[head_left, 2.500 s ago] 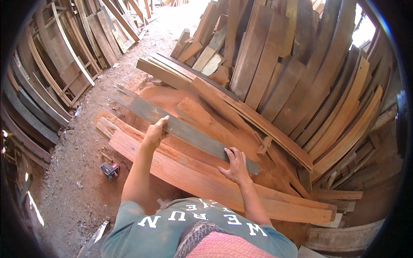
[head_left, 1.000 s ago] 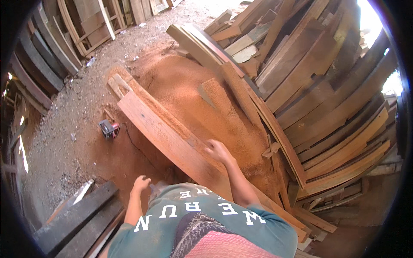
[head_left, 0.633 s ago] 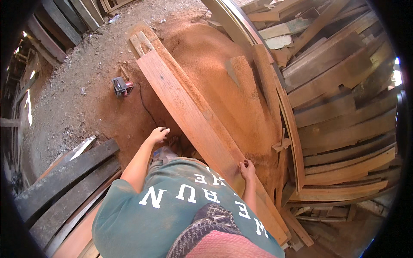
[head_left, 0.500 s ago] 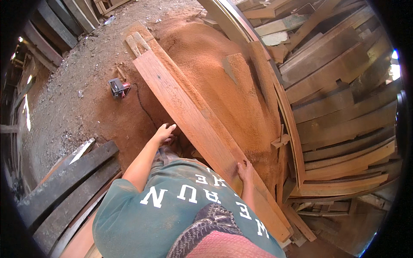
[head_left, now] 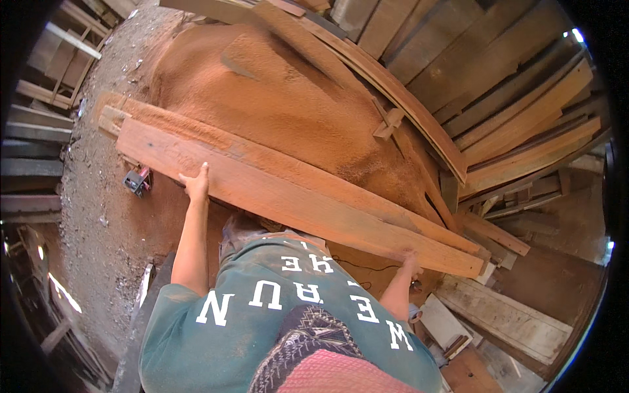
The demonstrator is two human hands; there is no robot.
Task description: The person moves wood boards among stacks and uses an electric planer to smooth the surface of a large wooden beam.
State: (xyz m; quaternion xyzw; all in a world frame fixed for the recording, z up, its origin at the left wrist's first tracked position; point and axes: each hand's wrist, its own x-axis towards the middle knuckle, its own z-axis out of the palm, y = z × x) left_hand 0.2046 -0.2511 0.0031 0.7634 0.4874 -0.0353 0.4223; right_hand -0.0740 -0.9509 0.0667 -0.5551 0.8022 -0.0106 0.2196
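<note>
A long reddish-brown wooden plank (head_left: 288,196) lies across in front of me, on top of another board (head_left: 393,211) dusted with sawdust. Toward its left part, my left hand (head_left: 196,181) grips the near edge, thumb over the upper face and the other fingers partly hidden at the edge. Close to the right end, my right hand (head_left: 411,263) is closed on the same near edge, its fingers mostly out of sight. A small grey and red power tool (head_left: 137,181) rests on the ground beyond my left hand.
A big mound of orange sawdust (head_left: 275,85) rises behind the boards. Stacked planks (head_left: 498,85) fill the right and far right. Pale boards (head_left: 504,314) lie at the lower right. Gritty ground (head_left: 92,170) stretches along the left, with dark timbers (head_left: 36,157) past it.
My left hand, before apart from the plank, now grips its near edge. My right hand is now closer to the plank's right end. The whole view has turned, so the boards lie more crosswise.
</note>
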